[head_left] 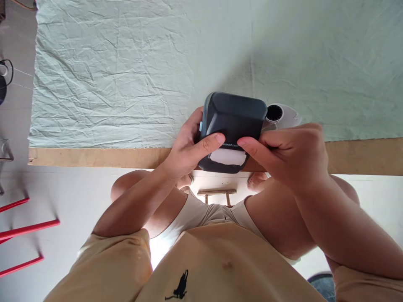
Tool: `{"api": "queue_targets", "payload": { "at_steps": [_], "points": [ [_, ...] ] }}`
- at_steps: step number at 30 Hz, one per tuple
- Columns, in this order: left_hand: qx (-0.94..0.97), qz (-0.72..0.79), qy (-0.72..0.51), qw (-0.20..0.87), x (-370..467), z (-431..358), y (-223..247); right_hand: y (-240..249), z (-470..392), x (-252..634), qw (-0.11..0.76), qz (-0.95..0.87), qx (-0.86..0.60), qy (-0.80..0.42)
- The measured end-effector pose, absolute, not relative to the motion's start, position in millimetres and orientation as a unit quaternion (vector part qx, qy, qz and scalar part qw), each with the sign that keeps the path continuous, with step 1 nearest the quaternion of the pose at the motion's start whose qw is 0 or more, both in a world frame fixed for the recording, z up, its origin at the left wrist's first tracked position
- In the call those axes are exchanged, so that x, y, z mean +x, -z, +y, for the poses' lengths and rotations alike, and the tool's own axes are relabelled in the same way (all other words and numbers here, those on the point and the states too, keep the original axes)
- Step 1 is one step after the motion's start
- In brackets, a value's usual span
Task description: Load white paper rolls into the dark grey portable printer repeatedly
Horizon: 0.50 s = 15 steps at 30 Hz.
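Note:
A dark label printer is held up over the near edge of the table, a white label strip showing at its lower slot. My left hand wraps round its left side, the thumb lying on the front face. On the other side, my right hand has its thumb on the printer's front near the lettering, its fingers curled and partly hidden behind. Just beyond my right hand, a white roll with a dark round end rests on the cloth.
A wrinkled pale green cloth covers the table, whose wooden edge runs in front of me. Red bars and a black cable are at the left. Below are my legs and a wooden stool part.

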State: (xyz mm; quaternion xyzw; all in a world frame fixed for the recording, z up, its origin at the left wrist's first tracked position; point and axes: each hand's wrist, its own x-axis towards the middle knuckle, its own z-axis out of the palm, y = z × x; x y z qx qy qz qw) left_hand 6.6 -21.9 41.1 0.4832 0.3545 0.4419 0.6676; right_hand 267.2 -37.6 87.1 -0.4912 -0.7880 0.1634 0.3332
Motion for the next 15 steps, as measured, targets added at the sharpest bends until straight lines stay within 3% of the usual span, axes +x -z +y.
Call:
{"api": "queue_targets", "payload": {
  "at_steps": [8,15],
  "points": [
    [0.441,0.388,-0.477,0.654,18,-26,-40,-85,-38,264,0.333,-0.747,-0.513,-0.262],
    [0.341,0.436,-0.458,0.696,36,-14,-57,-82,-39,264,0.364,-0.766,-0.477,-0.231]
  ]
}}
